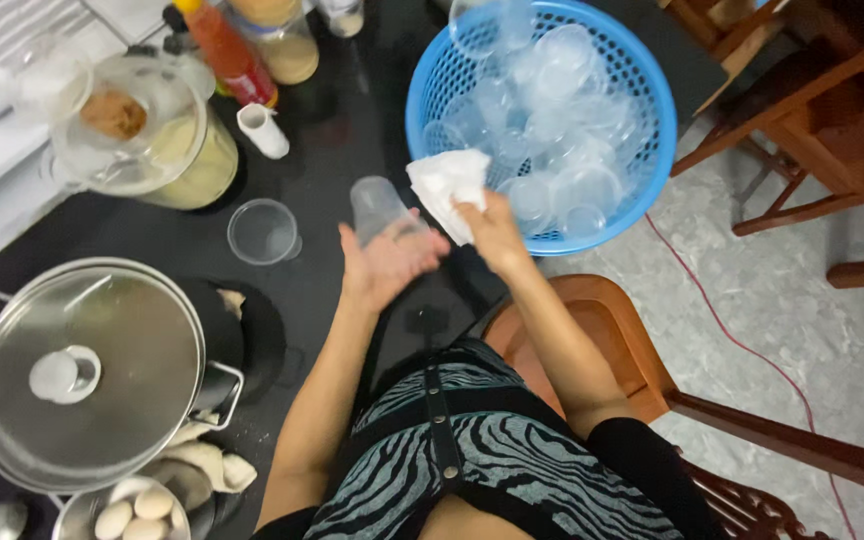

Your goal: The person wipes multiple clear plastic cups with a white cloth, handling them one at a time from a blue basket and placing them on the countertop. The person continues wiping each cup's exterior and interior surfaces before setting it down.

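My left hand [388,262] holds a clear plastic cup [376,206] by its side, mouth pointing away from me. My right hand [492,230] grips a crumpled white cloth [447,184] just right of the cup, over the near rim of a blue plastic basket [652,110]. The basket is filled with several clear plastic cups [552,120]. Another clear cup [263,231] stands upright on the black counter [332,130] to the left of my left hand.
A steel pot with a lid [82,370] sits at the left, a bowl of eggs [132,512] below it. A lidded container of yellow liquid [152,140], sauce bottles [232,55] and a small white bottle [263,130] stand behind. Wooden chairs [812,110] stand right.
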